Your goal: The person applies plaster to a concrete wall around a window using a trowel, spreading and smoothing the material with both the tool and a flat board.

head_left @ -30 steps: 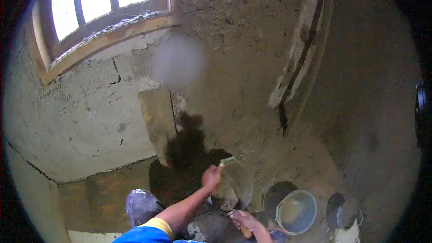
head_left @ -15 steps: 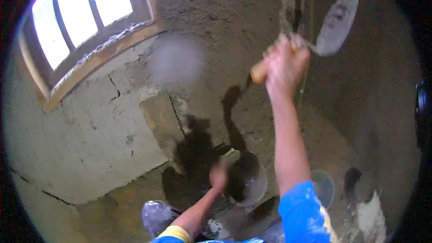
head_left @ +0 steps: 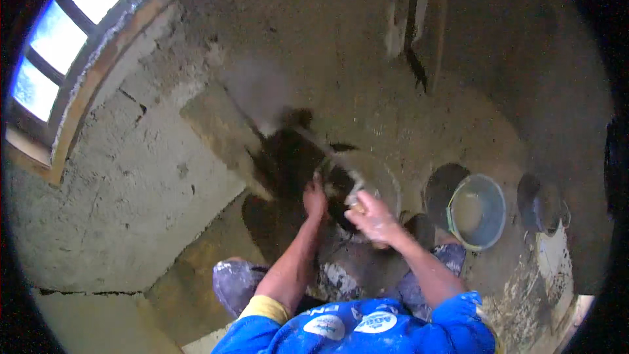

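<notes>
My right hand [head_left: 377,221] is closed round the handle of a trowel, low in front of me over a round bucket [head_left: 395,187]. The trowel [head_left: 356,180] is blurred by motion and points up and left across the bucket; its tip is hard to make out. At the bucket's left side, my left hand [head_left: 315,200] has its fingers closed at the rim, partly lost in dark shadow. What lies inside the bucket is mostly shaded.
Right of my knee stands a second bucket [head_left: 480,213] with pale contents. A rough, mortar-covered wall [head_left: 341,39] rises ahead, with a vertical groove [head_left: 414,26]. A barred window [head_left: 62,39] is at upper left. A flat board-like piece [head_left: 219,134] leans near the left wall.
My right hand has come down from high on the wall to the bucket, bringing the trowel with it. My left hand stays at the bucket. The view has shifted, showing the second bucket fully.
</notes>
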### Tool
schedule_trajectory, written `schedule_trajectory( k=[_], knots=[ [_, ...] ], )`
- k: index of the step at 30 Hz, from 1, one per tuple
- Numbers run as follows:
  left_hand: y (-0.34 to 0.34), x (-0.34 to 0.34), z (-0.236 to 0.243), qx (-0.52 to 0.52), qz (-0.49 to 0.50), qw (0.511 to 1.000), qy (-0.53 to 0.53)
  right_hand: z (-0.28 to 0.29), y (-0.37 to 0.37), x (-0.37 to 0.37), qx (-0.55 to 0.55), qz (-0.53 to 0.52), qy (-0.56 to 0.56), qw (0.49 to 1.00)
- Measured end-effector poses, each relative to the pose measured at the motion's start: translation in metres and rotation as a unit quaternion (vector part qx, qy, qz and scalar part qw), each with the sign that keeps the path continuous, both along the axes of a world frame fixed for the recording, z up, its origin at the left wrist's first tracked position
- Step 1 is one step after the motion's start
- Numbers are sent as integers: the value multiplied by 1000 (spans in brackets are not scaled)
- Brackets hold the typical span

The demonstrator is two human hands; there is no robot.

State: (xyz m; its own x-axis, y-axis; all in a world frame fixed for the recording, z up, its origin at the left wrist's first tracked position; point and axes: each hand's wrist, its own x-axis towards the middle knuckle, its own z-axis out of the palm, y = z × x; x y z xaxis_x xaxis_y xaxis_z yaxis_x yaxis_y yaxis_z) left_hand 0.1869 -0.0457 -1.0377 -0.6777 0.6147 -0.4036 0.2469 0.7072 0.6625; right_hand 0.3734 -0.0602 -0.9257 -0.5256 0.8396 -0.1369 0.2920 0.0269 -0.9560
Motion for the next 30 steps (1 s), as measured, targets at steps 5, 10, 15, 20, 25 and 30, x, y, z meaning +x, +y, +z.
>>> schedule_trajectory(
  k=[5, 10, 15, 20, 25, 30],
  knots=[
    [-15, -23, 32, 126, 20, 991, 27, -15, -21, 92, 37, 25, -282, 958],
    [-1, 19, 57, 157, -138, 978, 29, -90, -27, 128, 64, 53, -315, 945],
    [6, 20, 52, 146, -189, 970, 47, -126, 3, 5, 10, 65, -411, 909],
    [-5, -10, 38, 162, -132, 976, 56, -84, -19, 1, 116, 183, -371, 903],
    [-2, -4, 58, 155, -154, 976, 14, -102, 25, 8, 183, 10, -409, 894],
    [3, -1, 62, 122, -173, 976, 51, -173, -11, -8, 51, 207, -344, 914]
  ],
)
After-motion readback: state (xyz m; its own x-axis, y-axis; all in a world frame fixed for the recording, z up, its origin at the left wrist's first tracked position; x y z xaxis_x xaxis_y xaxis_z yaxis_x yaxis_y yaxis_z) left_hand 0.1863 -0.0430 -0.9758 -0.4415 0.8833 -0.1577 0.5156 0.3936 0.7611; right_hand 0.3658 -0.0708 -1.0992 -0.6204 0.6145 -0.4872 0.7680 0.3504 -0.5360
